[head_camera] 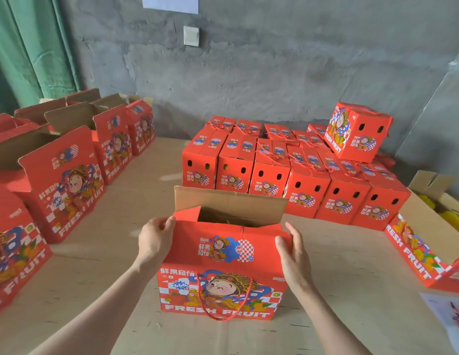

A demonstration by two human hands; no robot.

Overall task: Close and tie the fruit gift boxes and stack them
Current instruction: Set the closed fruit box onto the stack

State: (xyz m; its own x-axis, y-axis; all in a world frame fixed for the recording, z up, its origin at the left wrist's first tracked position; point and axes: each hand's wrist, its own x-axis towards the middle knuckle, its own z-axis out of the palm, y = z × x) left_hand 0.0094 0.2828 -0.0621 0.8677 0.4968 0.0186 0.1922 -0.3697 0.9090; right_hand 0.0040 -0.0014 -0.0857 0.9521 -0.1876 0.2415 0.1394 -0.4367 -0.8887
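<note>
A red fruit gift box (223,254) stands open on the table in front of me. Its far cardboard flap (228,201) stands upright and its near printed flap tilts toward me. A red rope handle (218,303) hangs down the front face. My left hand (154,242) grips the near flap at its upper left corner with curled fingers. At the upper right corner is my right hand (295,257), with the thumb on the flap's face and straight fingers along the side.
Several closed, tied boxes (300,180) stand in rows at the back right, one more box (356,131) tilted on top. Open boxes (64,180) line the left side. An open box (423,242) lies at the right. The brown table (120,201) surrounds my box.
</note>
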